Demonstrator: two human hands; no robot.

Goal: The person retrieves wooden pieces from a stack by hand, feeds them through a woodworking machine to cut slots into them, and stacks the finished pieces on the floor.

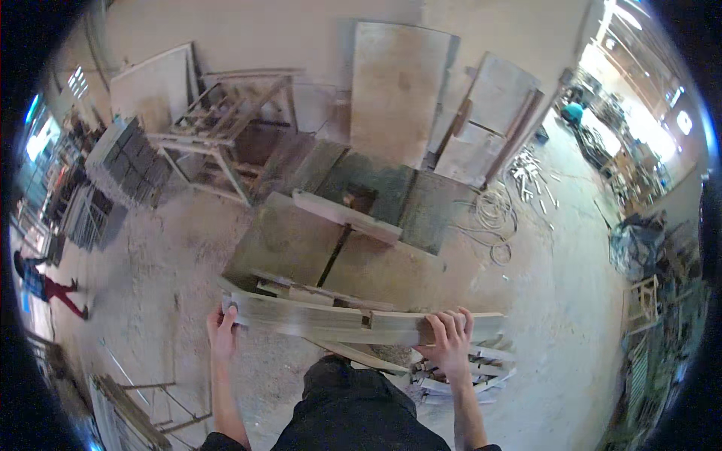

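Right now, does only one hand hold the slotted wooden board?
No: the left hand and the right hand both grip the slotted wooden board, near opposite ends.

Wooden board, long, slotted: left hand and right hand are gripping it; tall panel is standing against wall.
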